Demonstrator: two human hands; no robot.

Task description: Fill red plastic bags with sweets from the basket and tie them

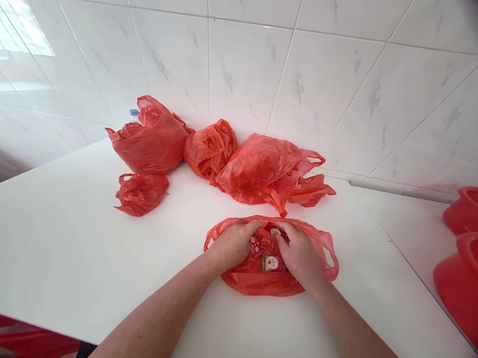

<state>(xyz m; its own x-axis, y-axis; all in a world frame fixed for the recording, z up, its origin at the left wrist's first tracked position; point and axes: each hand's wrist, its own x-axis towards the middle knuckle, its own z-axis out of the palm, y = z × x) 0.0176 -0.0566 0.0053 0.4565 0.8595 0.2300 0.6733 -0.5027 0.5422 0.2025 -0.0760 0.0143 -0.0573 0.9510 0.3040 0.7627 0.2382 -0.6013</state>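
Observation:
An opened red plastic bag (pixel 264 284) lies spread on the white table in front of me, and both my hands reach into its mouth. Inside sit a red packet with yellowish lettering (pixel 270 243), a smaller red packet with white print (pixel 255 246), and a small jar (pixel 272 263) with a gold lid and round white label lying on its side. My left hand (pixel 235 245) is closed at the lettered packet's upper left, its fingertips partly hidden. At that packet's right side, my right hand (pixel 301 251) curls with thumb and fingers gripping near its upper edge.
Behind the bag stand several filled red plastic bags: a large one (pixel 151 143), a round bundle (pixel 209 148), a wide one (pixel 262 167) and a small one (pixel 141 194). A blue-capped bottle (pixel 134 115) shows behind. Red plastic baskets (pixel 464 279) stand at right, beside the tiled wall (pixel 253 66).

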